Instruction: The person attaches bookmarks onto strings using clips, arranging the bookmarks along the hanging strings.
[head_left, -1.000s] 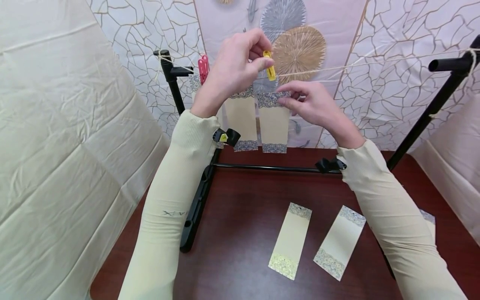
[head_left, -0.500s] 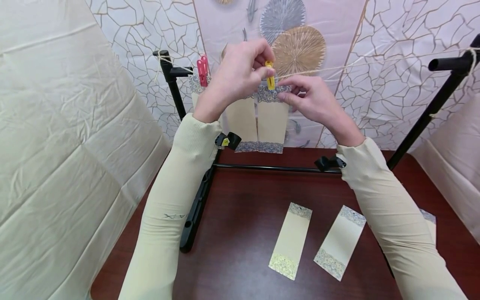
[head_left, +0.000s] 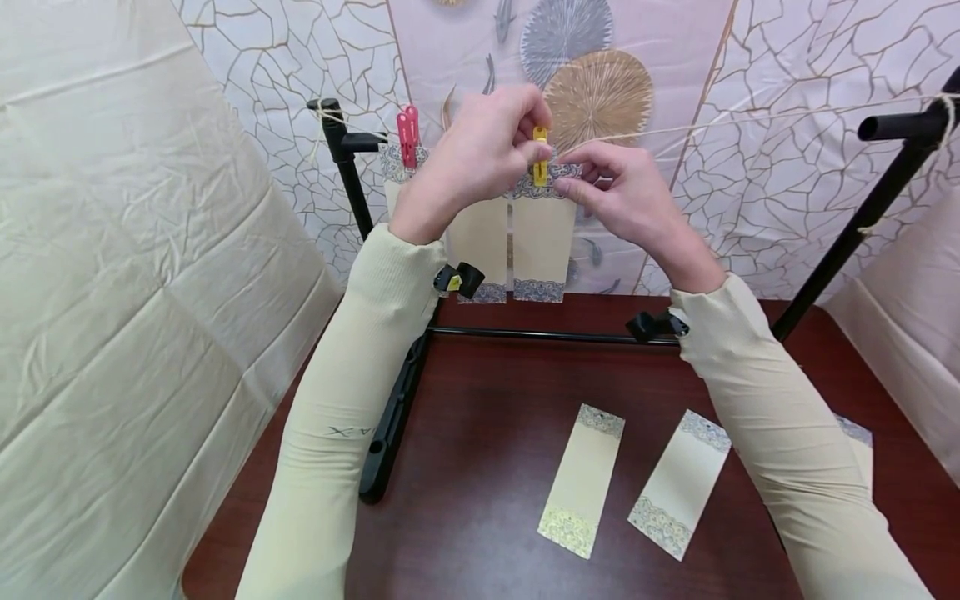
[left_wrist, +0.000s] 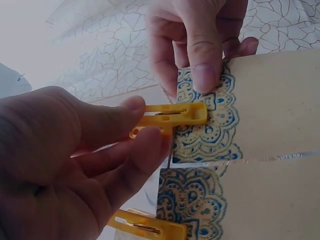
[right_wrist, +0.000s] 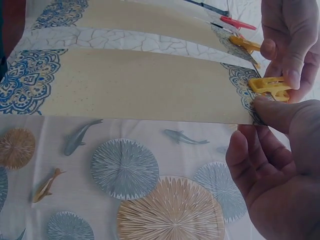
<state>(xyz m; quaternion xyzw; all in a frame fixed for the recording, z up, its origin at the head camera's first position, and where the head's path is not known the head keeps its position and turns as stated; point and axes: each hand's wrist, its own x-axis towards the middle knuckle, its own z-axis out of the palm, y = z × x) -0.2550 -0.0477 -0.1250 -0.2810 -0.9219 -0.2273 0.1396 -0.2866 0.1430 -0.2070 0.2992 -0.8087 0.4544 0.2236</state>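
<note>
My left hand pinches a yellow clothespin by its handle ends. In the left wrist view its tip lies over the patterned top edge of a cream card. At that card's top right corner, my right hand pinches the border between thumb and fingers. Alongside hangs a second cream card, its top partly behind the left hand; another yellow clothespin grips it. Farther left, a red clothespin is on a card's top edge. The string runs across at the height of the hands.
Two cream cards, a left one and a right one, lie on the dark table. Another card shows partly behind the right sleeve. Black posts hold the string, and a black bar crosses low down.
The left hand has come down with the yellow clothespin, from above the card to over its top border. The right hand has raised the card slightly to meet it.
</note>
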